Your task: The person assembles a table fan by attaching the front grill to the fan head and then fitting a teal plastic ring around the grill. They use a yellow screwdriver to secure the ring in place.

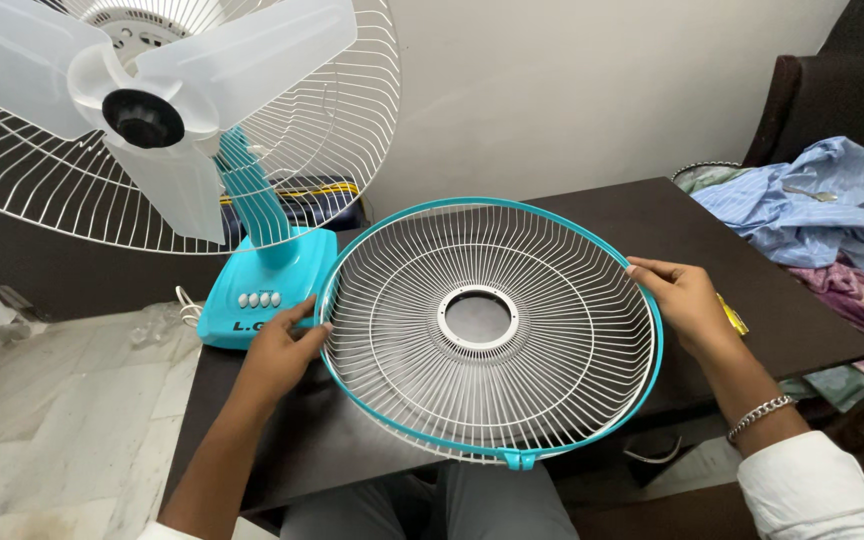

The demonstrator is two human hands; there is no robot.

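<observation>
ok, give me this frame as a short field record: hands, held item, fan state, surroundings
left hand: grips left rim of the front fan guard
right hand: grips the guard's right rim
guard: white wire, teal ring, tilted above the dark table
table fan: teal base, white blades exposed, rear grille on, at table's left end
right wrist: silver bracelet
clutter: blue cloth on the right

place: home | signs: heaped clothes point(832, 210), table fan point(152, 120), marble floor point(42, 430)

Fan point(152, 130) on table point(712, 260) at left; loose grille point(487, 330) right of it; clothes point(822, 200) far right.
</observation>
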